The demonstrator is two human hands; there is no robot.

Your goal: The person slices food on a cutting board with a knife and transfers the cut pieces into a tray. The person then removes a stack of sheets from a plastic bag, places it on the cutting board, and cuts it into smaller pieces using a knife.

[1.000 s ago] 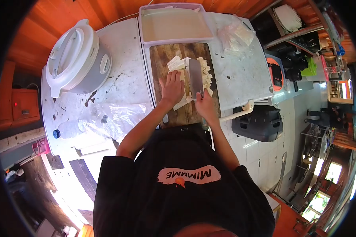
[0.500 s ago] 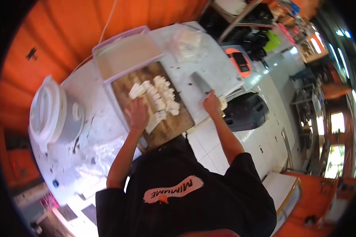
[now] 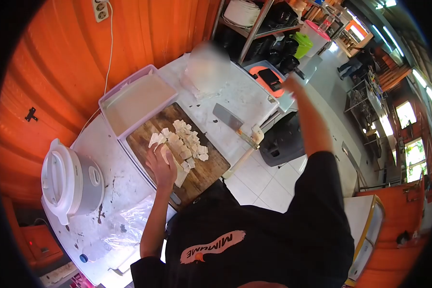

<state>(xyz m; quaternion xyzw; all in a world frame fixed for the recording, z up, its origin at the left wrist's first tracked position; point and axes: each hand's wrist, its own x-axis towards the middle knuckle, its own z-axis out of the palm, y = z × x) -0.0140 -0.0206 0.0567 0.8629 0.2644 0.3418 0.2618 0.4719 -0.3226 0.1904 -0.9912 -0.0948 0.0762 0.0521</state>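
Observation:
My left hand rests on the wooden cutting board, its fingers curled over some white strips of food. Beside it, several cut white food pieces lie in rough rows; their exact kind is unclear. A wide-bladed knife lies flat on the table to the right of the board, touched by neither hand. My right hand is stretched out past the table's right edge, close to an orange tray-like object with a black item on it. Motion blur hides its fingers.
A lilac-rimmed tub of pale contents adjoins the board. A white lidded container stands at left, near clear plastic. A blurred plastic bag lies at the back. A dark bin stands beside the table; a person is farther off.
The knife has left my right hand and now lies on the table. My right arm has swung outward toward the orange object. My left hand stays at the white food; the camera view has shifted.

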